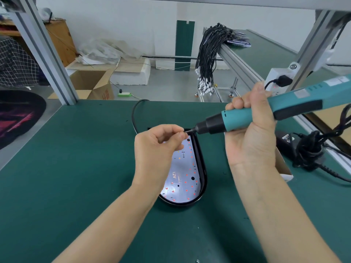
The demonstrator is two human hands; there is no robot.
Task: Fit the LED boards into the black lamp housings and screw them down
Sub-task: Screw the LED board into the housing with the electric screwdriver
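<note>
A teal electric screwdriver (266,114) is being gripped in the right hand (250,133), fingers curled around its barrel, bit pointing left. Its tip is being met by the left hand (157,147), whose fingertips are pinching something too small to identify. Beneath both, a white LED board (182,177) is lying seated inside a black lamp housing (204,179) on the green bench mat (76,168).

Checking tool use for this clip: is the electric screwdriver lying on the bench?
No, the right hand grips the electric screwdriver in the air, its tip at the left hand's fingertips above the LED board.
</note>
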